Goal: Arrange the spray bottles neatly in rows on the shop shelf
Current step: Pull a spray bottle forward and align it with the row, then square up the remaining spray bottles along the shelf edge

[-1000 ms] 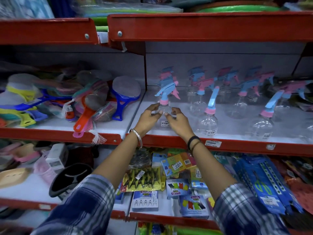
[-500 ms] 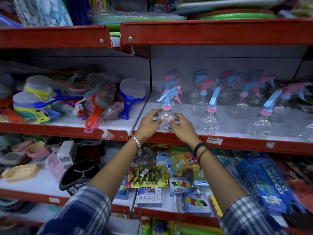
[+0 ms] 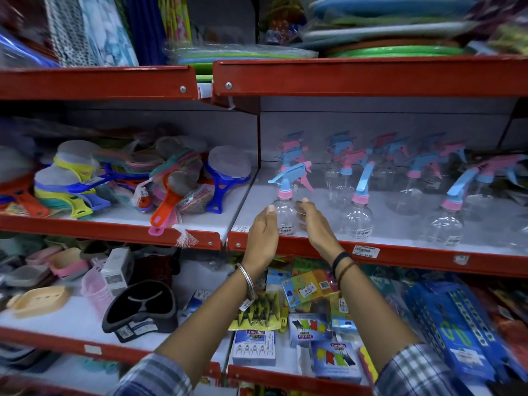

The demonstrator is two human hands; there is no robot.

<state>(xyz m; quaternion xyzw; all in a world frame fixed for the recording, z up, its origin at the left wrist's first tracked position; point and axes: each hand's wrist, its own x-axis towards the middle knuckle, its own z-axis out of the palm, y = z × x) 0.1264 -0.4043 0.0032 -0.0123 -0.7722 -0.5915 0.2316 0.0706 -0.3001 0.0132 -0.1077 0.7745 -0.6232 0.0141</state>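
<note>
Left hand (image 3: 261, 235) and right hand (image 3: 315, 227) upright flanking spray bottle (image 3: 284, 208), grip released

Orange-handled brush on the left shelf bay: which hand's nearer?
Left. The left hand sits between the orange-handled brush and the right hand, which is farther right.

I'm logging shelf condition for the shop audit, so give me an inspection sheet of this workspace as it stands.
Surface: white shelf with a red front edge and price tags.
Job's things: clear spray bottles with blue and pink triggers stand upright in rough rows; the front-left bottle sits between the hands.
Clutter: netted strainers piled in the bay to the left; packets and clip packs on the shelf below.
Grippers: left hand and right hand flank that bottle, open, not gripping it.
Cables: nothing seen.
Surroundings: folded goods and green trays on the shelf above, blurred.
</note>
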